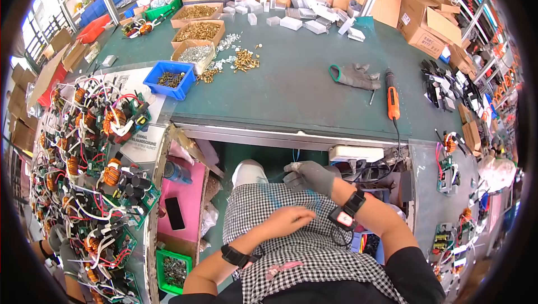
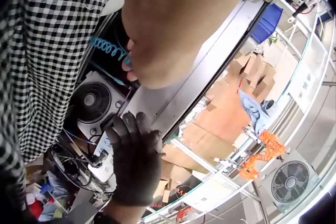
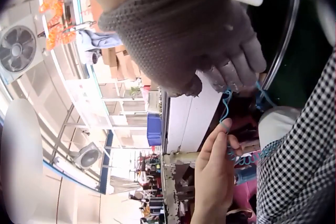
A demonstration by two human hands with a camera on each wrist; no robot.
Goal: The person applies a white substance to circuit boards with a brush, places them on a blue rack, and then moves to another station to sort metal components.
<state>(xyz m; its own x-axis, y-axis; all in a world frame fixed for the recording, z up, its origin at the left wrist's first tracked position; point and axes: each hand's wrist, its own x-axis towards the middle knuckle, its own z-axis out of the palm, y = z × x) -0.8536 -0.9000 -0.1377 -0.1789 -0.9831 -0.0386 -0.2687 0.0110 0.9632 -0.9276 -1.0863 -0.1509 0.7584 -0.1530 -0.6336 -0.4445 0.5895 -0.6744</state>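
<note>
My bare left hand (image 1: 288, 220) is over the checkered apron; in the right wrist view the left hand (image 3: 212, 166) pinches a teal coiled cord (image 3: 249, 157) between thumb and fingers. My right hand (image 1: 311, 178), in a grey glove, is just beyond it, below the bench edge. Seen from the right wrist, the gloved right hand (image 3: 205, 45) has curled fingers, with the cord at their tips. The left wrist view shows the coil (image 2: 109, 47) running to the left fingers (image 2: 128, 64), with the gloved right hand (image 2: 135, 161) apart from them.
On the green bench (image 1: 269, 91) are an orange screwdriver (image 1: 393, 102), a spare glove (image 1: 356, 76), a blue bin of screws (image 1: 170, 80) and piles of brass parts. Wired circuit boards (image 1: 112, 175) crowd the left side. A power strip (image 1: 356, 154) hangs under the bench edge.
</note>
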